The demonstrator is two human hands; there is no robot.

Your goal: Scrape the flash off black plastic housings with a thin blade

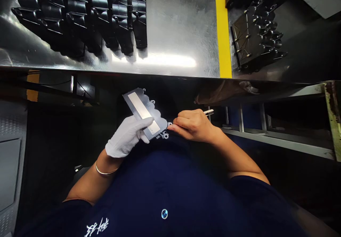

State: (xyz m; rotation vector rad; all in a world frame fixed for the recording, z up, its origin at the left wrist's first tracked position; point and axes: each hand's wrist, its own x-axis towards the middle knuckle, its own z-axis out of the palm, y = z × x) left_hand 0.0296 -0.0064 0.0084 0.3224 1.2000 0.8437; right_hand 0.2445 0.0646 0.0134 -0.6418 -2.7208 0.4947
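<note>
Pale strip (140, 105) (unreadable) on metal plate (153, 111)

There's the dark grey metal plate (157, 116), a long silver strip (140, 105) down its face, angled toward ten o'clock and gripped in the white-gloved left hand (127, 136)! The bare right hand (193, 125) comes in from four o'clock, fingertips (170, 127) right by a ringed lug (165, 135), a slim pale tool (208, 112) poking out past the knuckles.

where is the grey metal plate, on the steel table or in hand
In hand: the gloved left hand grips the grey metal plate, away from the steel table.
</note>
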